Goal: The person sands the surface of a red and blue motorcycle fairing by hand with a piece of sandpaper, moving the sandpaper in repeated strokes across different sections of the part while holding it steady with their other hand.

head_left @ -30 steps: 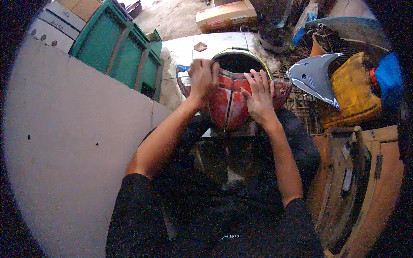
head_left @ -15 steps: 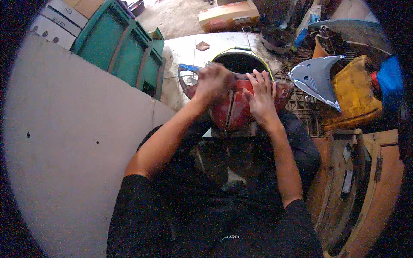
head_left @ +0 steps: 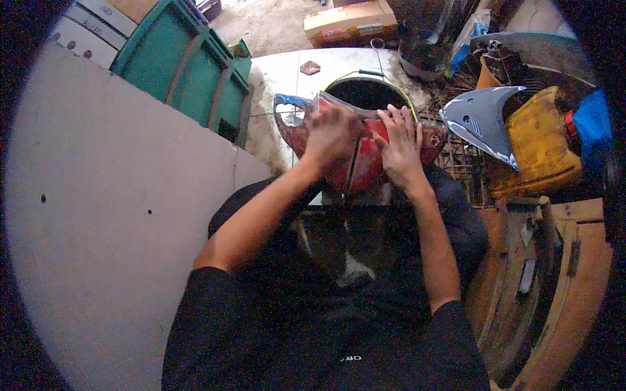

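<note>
A scuffed red plastic panel, shaped like a scooter body cover, lies across my lap in front of a black bucket. Its left end narrows to a blue-tipped, hooked arm, and a dark groove runs down its middle. My left hand rests on the panel left of that groove, its fingers smeared by motion, so whether it grips anything is hidden. On the right part, my right hand lies with its fingers stretched and spread over the panel's upper edge.
The black bucket with a yellow-green rim stands just beyond the panel. A grey panel and a yellow jerrycan lie at right. Green crates and a pale wall bound the left. A cardboard box sits farther back.
My left hand has shifted slightly down and right over the panel, baring more of its upper left edge. My right hand keeps its place on the panel.
</note>
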{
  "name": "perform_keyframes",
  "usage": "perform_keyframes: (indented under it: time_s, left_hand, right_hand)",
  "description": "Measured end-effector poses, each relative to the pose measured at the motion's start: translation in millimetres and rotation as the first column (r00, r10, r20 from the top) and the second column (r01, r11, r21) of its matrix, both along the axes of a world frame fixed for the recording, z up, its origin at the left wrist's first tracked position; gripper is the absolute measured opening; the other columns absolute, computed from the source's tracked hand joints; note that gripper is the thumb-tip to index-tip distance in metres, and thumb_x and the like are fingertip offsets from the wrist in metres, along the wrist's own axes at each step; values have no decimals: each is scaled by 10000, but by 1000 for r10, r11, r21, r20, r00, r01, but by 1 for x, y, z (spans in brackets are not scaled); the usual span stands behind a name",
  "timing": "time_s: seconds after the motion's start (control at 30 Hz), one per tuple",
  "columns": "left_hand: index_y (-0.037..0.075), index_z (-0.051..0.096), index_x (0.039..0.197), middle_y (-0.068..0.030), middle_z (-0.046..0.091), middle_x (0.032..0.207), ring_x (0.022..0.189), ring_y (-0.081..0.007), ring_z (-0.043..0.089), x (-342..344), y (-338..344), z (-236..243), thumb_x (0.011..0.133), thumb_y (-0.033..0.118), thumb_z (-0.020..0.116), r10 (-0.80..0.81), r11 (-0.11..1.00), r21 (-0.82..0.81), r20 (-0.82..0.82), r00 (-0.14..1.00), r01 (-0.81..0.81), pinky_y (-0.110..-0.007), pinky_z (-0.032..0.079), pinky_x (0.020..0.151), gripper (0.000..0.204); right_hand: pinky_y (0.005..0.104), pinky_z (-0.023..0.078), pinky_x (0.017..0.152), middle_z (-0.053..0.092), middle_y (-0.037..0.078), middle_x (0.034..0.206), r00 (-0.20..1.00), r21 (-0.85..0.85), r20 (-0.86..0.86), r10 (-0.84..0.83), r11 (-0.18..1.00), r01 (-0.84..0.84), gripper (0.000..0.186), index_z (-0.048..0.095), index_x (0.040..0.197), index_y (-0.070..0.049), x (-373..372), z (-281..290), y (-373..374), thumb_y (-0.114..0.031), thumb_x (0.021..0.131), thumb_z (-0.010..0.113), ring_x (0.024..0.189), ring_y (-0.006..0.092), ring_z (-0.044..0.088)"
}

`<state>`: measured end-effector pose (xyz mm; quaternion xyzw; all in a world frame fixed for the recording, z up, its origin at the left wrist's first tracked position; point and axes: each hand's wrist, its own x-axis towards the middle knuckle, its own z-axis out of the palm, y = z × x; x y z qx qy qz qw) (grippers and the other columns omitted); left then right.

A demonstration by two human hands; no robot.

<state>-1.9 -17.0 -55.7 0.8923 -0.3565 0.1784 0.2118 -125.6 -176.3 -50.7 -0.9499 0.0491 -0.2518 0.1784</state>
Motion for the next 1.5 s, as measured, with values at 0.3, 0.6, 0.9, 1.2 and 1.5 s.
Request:
perform_keyframes:
  time_s: [0.3, 0.6, 0.9, 1.2, 1.5]
  left_hand:
    - [63, 562, 1109, -212, 557, 984, 1025, -368, 513, 19, 8, -9, 913, 215, 533, -33, 996, -76, 59, 998, 37, -434, 439, 802, 250]
    - [64, 565, 1055, -157, 562, 1017, 923, -351, 541, 31, 15, -9, 861, 214, 595, 106, 970, -235, 168, 980, -65, -463, 435, 758, 247]
    - [2, 540, 1072, -204, 556, 1065, 966, -367, 539, 20, 2, 23, 973, 189, 476, 239, 910, -317, -121, 963, -266, -491, 420, 871, 222]
    - [38, 571, 1053, -212, 539, 1055, 985, -372, 528, 7, -5, -4, 936, 287, 545, 74, 989, -121, -53, 996, -80, -499, 403, 826, 276]
    - [58, 589, 1072, -236, 564, 1057, 999, -399, 520, -12, -6, -18, 920, 258, 537, -93, 995, 51, 334, 938, 80, -516, 380, 834, 257]
  right_hand:
    - [640, 97, 1143, 290, 72, 1568, 1000, 14, -11, -2, 1000, 2, 537, 385, 1464, -203, 0, 1, 1, -485, 1007, 393, 1481, 321, 179]
    - [641, 96, 1142, 290, 69, 1568, 1000, 18, -22, 13, 1000, -13, 550, 376, 1469, -210, 2, 4, 7, -494, 998, 405, 1482, 322, 176]
    - [634, 72, 1150, 271, 68, 1578, 998, 25, -57, 9, 1000, -7, 561, 362, 1479, -219, -6, 1, -6, -508, 999, 399, 1485, 322, 161]
    - [640, 77, 1148, 259, 76, 1581, 997, 39, -80, 17, 999, -14, 590, 362, 1478, -217, -6, 2, -4, -542, 987, 395, 1487, 333, 151]
    - [644, 72, 1150, 248, 87, 1585, 999, 26, -33, 33, 999, -32, 586, 372, 1481, -210, -1, 3, -3, -527, 989, 407, 1487, 347, 146]
